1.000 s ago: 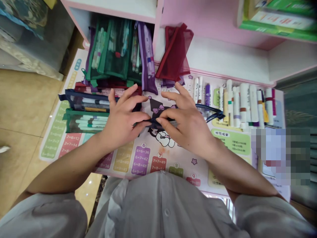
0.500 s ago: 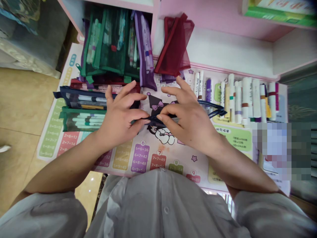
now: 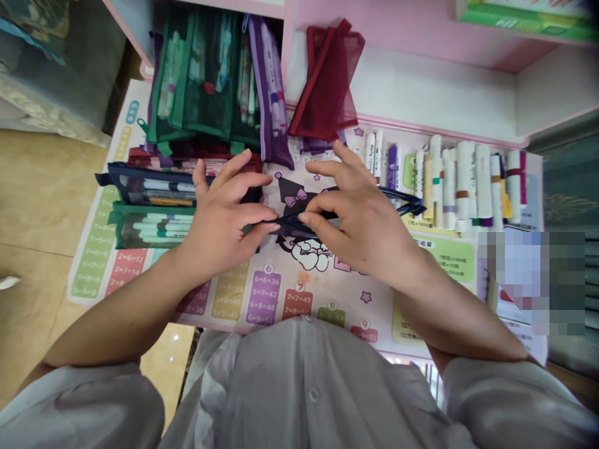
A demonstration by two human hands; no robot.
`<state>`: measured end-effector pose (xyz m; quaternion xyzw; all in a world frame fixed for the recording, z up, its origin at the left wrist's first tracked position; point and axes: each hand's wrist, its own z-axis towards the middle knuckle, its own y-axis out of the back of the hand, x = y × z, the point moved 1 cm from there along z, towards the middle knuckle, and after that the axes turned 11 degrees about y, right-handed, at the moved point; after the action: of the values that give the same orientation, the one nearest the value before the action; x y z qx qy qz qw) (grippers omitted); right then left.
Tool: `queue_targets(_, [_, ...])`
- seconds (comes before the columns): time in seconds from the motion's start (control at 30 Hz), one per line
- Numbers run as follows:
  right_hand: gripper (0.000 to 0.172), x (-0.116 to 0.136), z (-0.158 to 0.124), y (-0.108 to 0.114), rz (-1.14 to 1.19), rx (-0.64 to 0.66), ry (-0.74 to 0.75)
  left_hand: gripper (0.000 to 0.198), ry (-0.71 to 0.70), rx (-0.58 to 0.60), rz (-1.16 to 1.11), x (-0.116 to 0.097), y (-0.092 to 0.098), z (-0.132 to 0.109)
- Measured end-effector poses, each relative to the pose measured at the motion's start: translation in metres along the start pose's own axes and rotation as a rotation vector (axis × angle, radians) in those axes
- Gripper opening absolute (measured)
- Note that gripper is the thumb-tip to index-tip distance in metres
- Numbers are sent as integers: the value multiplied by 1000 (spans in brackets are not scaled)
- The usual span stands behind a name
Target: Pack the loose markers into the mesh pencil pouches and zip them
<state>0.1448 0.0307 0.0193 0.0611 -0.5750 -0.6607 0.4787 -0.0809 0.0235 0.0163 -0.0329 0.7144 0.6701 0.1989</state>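
A dark navy mesh pencil pouch (image 3: 402, 202) lies across the printed desk mat (image 3: 281, 299), mostly hidden under my hands. My left hand (image 3: 224, 218) pinches its left end between thumb and fingers. My right hand (image 3: 360, 218) pinches the pouch's upper edge near the middle, other fingers raised. The pouch's right end sticks out past my right hand.
Two filled pouches, a navy pouch (image 3: 145, 184) and a green pouch (image 3: 150, 227), lie at the left. More green and purple pouches (image 3: 210, 81) stand in the pink shelf, a red mesh pouch (image 3: 327, 81) beside them. A row of markers (image 3: 458, 187) lies at the right.
My hands stay on the navy pouch; the right hand's pinch has slid slightly along its edge. The view has shifted a little.
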Motion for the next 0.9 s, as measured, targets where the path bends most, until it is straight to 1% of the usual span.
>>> queue_targets(0.17, [21, 0, 1, 1, -2, 12, -10, 48, -69, -56, -85, 1, 0, -1])
queue_targets(0.3, [22, 6, 5, 6, -6, 48, -71, 38, -159, -164, -140, 5, -4, -1])
queue_targets(0.37, [21, 8, 7, 9, -4, 78, -106, 33, -188, -199, -137, 6, -5, -2])
queue_targets(0.57, [20, 9, 8, 12, -4, 119, -131, 22, -169, -155, -82, 8, -4, -3])
queue_targets(0.77, [21, 8, 8, 13, -15, 131, -139, 21, -240, -223, -114, 10, -6, -3])
queue_targets(0.9, [23, 7, 8, 15, -29, 141, -140, 23, -176, -166, -71, 9, -4, -4])
